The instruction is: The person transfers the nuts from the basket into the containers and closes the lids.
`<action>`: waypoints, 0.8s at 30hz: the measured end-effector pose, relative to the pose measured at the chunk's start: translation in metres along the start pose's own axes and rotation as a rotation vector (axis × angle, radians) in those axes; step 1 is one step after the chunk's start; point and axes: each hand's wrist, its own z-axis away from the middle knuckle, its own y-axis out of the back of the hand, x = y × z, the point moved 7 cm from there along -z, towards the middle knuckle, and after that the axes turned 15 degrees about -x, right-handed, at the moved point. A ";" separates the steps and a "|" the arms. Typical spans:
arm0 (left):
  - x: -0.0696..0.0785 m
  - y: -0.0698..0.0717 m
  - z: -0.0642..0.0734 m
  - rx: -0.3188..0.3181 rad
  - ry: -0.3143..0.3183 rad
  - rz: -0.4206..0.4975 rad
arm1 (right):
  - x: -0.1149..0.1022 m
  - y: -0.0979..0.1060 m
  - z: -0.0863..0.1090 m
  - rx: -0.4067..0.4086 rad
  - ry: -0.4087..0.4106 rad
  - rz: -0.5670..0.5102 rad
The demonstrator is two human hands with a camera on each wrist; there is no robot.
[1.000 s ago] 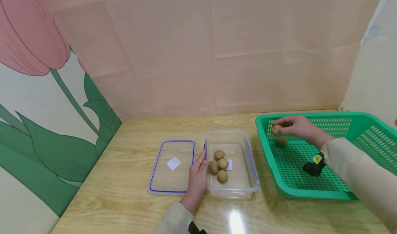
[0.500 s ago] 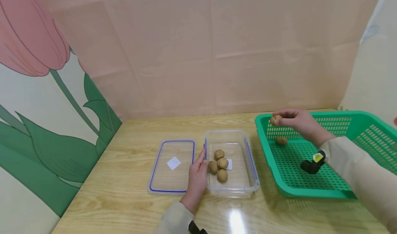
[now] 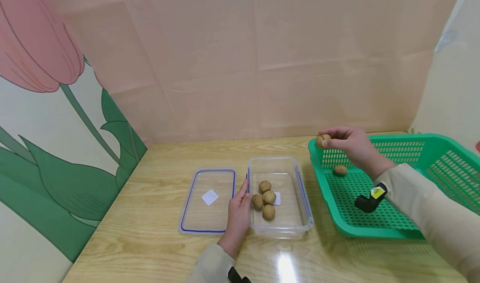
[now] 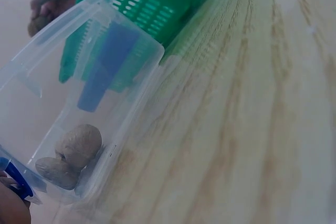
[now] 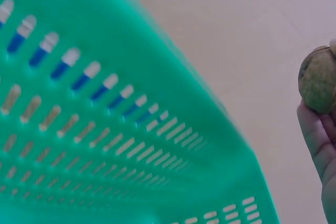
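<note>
- At the left we see the lid (image 3: 208, 220), flat on the table (image 3: 150, 237) with a white square (image 3: 210, 197) showing on it; it lies just as it did a second ago.
- Next, our left hand (image 3: 239, 216) has not shifted: its fingers are straight and rest along the container's left wall without clasping anything we can make out; the lower fingers are hidden.
- The clear container (image 3: 294, 214) stands uncovered and has not moved. Its count is unchanged: four walnuts (image 3: 268, 197) sit bunched toward its left side.
- The real change is the held walnut (image 3: 323, 141). A second ago it was inside the basket; it has since risen and come leftward, and now shows at the basket's far left corner, apart from the rim.
- Our right hand (image 3: 348, 143) pinches it between thumb and fingers, and has travelled up and left with it.
- At the right, the green basket (image 3: 393, 233) has barely moved. One loose walnut (image 3: 340, 170) lies on its floor near the left wall, so for the work we judge one nut lifted out, not yet placed, and one untouched.
</note>
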 end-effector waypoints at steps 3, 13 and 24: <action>0.000 0.000 0.001 0.000 0.005 0.002 | -0.005 -0.007 0.000 -0.007 0.002 0.003; -0.001 0.000 0.000 -0.010 0.002 0.013 | -0.018 -0.034 -0.011 -0.063 0.050 -0.025; 0.000 0.000 0.000 -0.002 -0.003 0.023 | -0.024 -0.073 -0.027 -0.144 0.070 -0.008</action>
